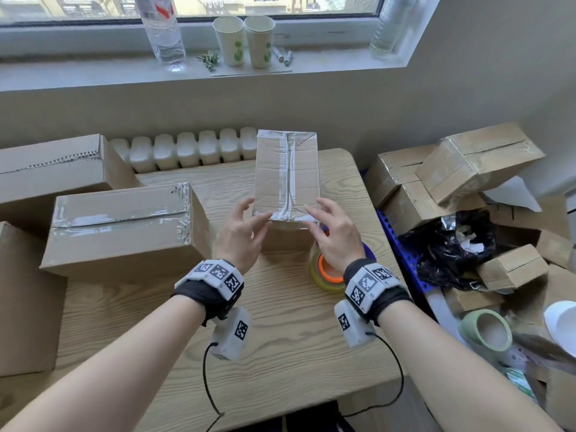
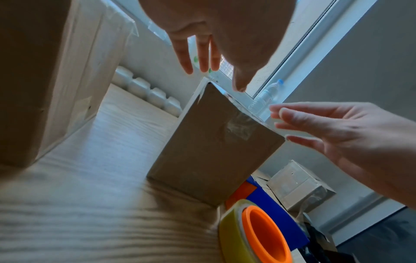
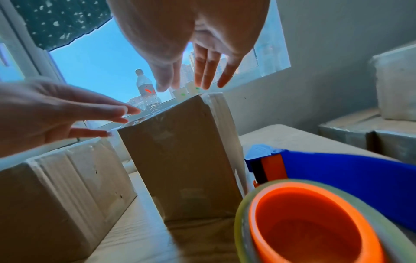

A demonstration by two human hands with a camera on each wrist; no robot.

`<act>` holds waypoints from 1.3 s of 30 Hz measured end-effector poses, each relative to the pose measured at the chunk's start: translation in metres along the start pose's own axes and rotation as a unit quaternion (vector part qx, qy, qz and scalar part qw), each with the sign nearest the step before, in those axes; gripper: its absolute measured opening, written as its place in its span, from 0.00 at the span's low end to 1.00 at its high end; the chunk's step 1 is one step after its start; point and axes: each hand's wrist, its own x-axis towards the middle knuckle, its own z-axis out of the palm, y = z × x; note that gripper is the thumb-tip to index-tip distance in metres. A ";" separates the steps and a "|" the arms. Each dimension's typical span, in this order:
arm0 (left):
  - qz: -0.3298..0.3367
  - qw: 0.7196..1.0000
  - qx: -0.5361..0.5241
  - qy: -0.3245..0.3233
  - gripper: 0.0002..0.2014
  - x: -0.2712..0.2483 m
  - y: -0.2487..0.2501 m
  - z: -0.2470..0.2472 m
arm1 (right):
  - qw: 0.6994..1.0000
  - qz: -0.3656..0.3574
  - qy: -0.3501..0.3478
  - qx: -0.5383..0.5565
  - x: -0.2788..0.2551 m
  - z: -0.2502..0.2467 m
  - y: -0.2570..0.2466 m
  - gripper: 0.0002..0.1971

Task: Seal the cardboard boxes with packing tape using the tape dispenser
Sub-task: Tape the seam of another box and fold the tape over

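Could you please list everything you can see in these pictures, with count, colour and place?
small box: one, brown, taped along its top seam, centre of the table
table: one, light wood grain, under the boxes
tape dispenser: one, blue with an orange core and a yellowish tape roll, beside the small box under the right wrist
large boxes: at least three, brown, left of the table
piled boxes: several, brown, taped, on the right
black bag: one, among the piled boxes
paper cups: two, pale with green print, windowsill
bottles: two, clear, windowsill
radiator: one, white, behind the table
left hand: open, at the small box's near left corner
right hand: open, at its near right corner
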 end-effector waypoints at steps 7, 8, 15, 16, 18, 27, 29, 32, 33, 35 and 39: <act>0.032 0.987 0.078 -0.137 0.15 0.023 -0.003 0.001 | 0.984 -0.108 -0.123 -0.078 0.020 0.020 -0.001 0.15; 0.029 0.986 0.082 -0.141 0.15 0.024 -0.004 0.001 | 0.984 -0.123 -0.106 -0.078 0.020 0.023 0.002 0.15; 0.040 0.990 0.059 -0.120 0.14 0.028 -0.006 0.006 | 0.981 -0.160 -0.073 -0.086 0.022 0.028 0.004 0.15; 0.046 0.990 0.046 -0.124 0.15 0.028 -0.006 0.004 | 0.982 -0.155 -0.075 -0.075 0.023 0.024 0.003 0.16; 0.053 0.991 0.019 -0.122 0.16 0.028 -0.009 -0.005 | 0.987 -0.136 -0.062 -0.063 0.023 0.013 0.004 0.17; 0.061 0.996 0.027 -0.059 0.07 0.023 -0.017 -0.023 | 0.981 -0.051 -0.158 -0.101 0.012 -0.025 0.028 0.25; 0.067 0.996 0.027 -0.051 0.04 0.023 -0.017 -0.022 | 0.985 -0.054 -0.135 -0.095 0.013 -0.021 0.028 0.19; 0.060 0.997 0.022 -0.043 0.05 0.024 -0.015 -0.020 | 0.990 -0.077 -0.078 -0.095 0.012 -0.011 0.032 0.13; 0.053 0.997 0.025 -0.046 0.05 0.024 -0.014 -0.020 | 0.990 -0.088 -0.064 -0.093 0.012 -0.008 0.032 0.12; 0.025 0.996 0.047 -0.072 0.06 0.026 -0.010 -0.022 | 0.990 -0.087 -0.051 -0.096 0.013 -0.006 0.031 0.12; -0.001 0.985 0.076 -0.152 0.08 0.033 -0.009 -0.036 | 0.981 -0.089 -0.129 -0.117 0.017 -0.023 0.028 0.24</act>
